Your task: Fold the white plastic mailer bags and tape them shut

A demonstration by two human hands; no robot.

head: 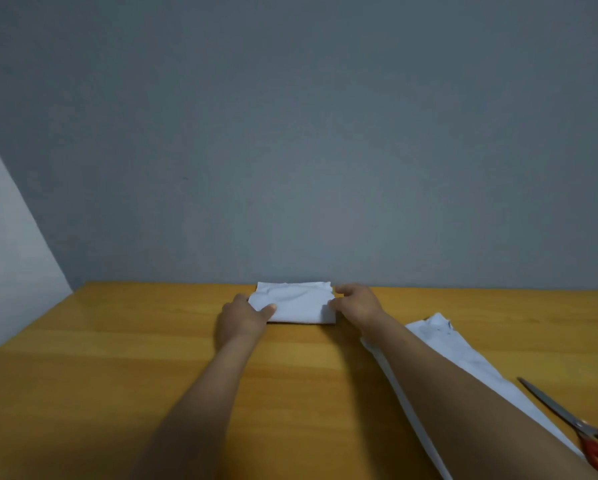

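A folded white mailer bag (295, 302) lies on the wooden table near the far edge, against the grey wall. My left hand (243, 318) grips its left end, thumb pressed on top. My right hand (358, 304) pinches its right end between thumb and fingers. A second white mailer bag (463, 362) lies flat and unfolded at the right, partly hidden under my right forearm.
Scissors (581, 427) with red-orange handles rest at the lower right, blades pointing up-left beside the flat bag. The wooden table (134, 358) stretches left and toward me. The grey wall stands right behind the folded bag.
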